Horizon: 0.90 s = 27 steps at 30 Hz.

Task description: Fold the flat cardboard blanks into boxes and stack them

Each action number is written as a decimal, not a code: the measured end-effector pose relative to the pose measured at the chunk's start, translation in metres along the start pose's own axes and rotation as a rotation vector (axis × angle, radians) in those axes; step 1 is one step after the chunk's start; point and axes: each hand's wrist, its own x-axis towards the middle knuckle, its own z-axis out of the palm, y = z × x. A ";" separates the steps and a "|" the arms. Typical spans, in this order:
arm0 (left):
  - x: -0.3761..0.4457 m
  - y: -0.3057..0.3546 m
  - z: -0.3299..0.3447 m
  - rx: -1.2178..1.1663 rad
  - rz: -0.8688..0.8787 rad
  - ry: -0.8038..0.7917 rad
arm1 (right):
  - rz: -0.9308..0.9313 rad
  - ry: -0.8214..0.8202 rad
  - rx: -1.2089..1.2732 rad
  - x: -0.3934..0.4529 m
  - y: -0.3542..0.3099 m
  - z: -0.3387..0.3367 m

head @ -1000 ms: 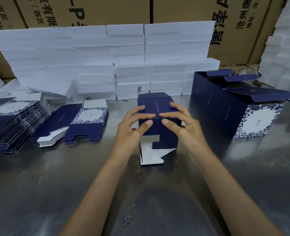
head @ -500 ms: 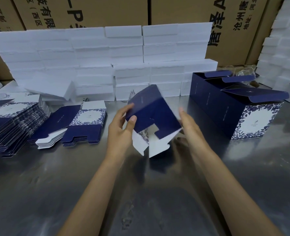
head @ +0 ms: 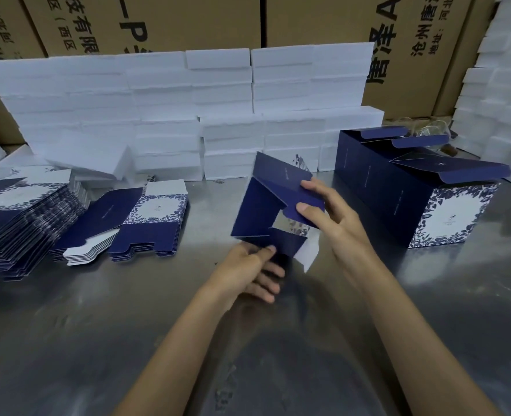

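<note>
My right hand (head: pixel 329 211) is pinching an end flap of the half-formed box (head: pixel 266 211), thumb on top, while my left hand (head: pixel 248 271) is gripping its lower corner above the steel table (head: pixel 98 325). I am aiming to crease along the score lines, keeping the walls square.

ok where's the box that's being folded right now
In the head view the half-folded box is held up over the middle of the steel table, between the left hand below and the right hand, left of the finished boxes.
</note>
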 end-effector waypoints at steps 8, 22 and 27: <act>-0.006 0.009 -0.032 0.483 -0.085 0.232 | -0.084 -0.138 -0.401 -0.002 0.008 0.003; 0.004 0.005 -0.023 0.528 0.782 0.405 | -0.005 -0.401 -0.441 0.004 0.008 -0.007; 0.004 0.004 -0.019 0.517 0.850 0.506 | 0.015 -0.398 -0.368 0.005 0.005 -0.013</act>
